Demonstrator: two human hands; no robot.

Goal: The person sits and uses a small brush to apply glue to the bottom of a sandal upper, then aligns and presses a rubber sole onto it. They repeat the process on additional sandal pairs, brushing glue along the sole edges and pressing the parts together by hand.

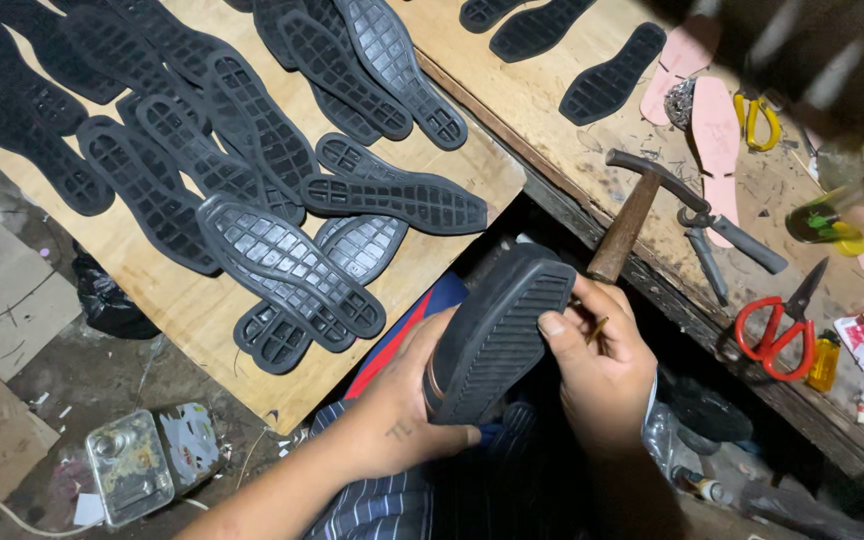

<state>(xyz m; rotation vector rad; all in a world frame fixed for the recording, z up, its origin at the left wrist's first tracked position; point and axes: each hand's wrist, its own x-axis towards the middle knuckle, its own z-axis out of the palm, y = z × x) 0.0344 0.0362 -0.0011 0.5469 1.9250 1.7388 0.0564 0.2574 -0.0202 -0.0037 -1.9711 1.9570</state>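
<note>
At lower centre, the left hand (402,415) and right hand (600,365) both clasp a black shoe (497,335), sole up, over the lap. It looks only partly worked: many loose black soles (282,260) lie upper left, a hammer (637,210) rests nearby.

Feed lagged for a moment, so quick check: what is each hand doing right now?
Left hand: closed around the near end of the black shoe, sole up.
Right hand: thumb on the sole's edge, fingers closed on a small thin tool.
</note>
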